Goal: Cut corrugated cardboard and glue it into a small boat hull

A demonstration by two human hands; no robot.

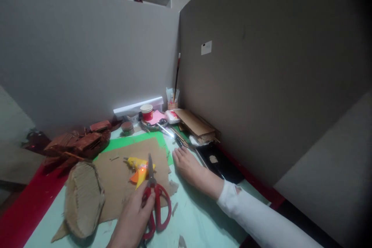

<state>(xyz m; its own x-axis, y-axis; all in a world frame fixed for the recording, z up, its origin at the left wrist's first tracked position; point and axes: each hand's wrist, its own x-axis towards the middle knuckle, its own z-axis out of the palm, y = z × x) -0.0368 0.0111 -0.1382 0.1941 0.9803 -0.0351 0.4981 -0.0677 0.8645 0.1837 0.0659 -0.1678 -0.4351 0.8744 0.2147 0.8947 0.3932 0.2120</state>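
My left hand point(135, 211) is closed around one handle of red-handled scissors point(159, 205), their blades closed and pointing away from me. Under the blades lies a yellow and orange glue gun point(139, 164) on a sheet of brown cardboard point(116, 186). To the right, my right hand point(187, 164) reaches forward with curled fingers at the dark handle of a craft knife point(178, 141). Its long bright blade points to the back left; the handle's near end is hidden by my fingers. An oval corrugated cardboard piece point(84, 199) lies left of the sheet.
Reddish-brown cardboard pieces point(84, 141) are heaped at the back left. Behind the green sheet point(128, 142) stand a paper cup point(147, 113) and a brush holder point(172, 105). Stacked cardboard point(196, 124) and a black tray point(226, 164) lie along the right partition point(261, 85).
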